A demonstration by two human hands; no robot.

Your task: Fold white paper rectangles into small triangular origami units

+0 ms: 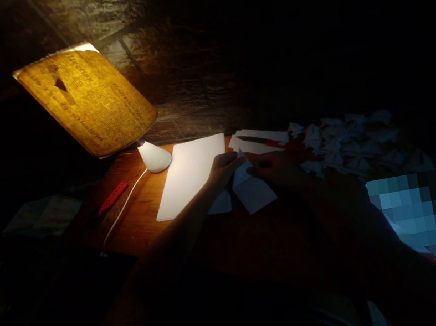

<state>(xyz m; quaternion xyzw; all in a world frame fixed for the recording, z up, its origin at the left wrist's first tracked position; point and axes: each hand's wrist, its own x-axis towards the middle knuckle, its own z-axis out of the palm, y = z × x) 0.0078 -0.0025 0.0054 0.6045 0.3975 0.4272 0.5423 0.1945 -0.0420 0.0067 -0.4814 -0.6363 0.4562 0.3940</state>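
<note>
The folded sheet (253,188) is held up between both hands near the middle of the desk (143,232), its upper end creased to a point and its lower end hanging wide. The left hand (224,166) pinches it near that point, and the right hand (272,167) grasps its other side, though shadow hides most of the fingers there. Each grip is closed on the paper; holding it from two sides probably keeps the crease lined up.

Under the left forearm lies a stack of white paper (192,170), flat and just beside the hands, which seems a handy spot for supply. Beyond the hands, a red-handled blade tool (258,140) rests across some loose paper (235,142); whether it is a knife or scissors I cannot tell. To the right, many small folded pieces (345,146) lie heaped, apparently set aside there to leave working room.

On the left, the lamp's white base (153,157) touches or nearly touches the stack, its text-printed shade (89,104) tilted so that light falls mainly on the stack. A cord (124,205) runs from the base past a red cutter (112,198). Behind everything stands a rough wall (191,106).
</note>
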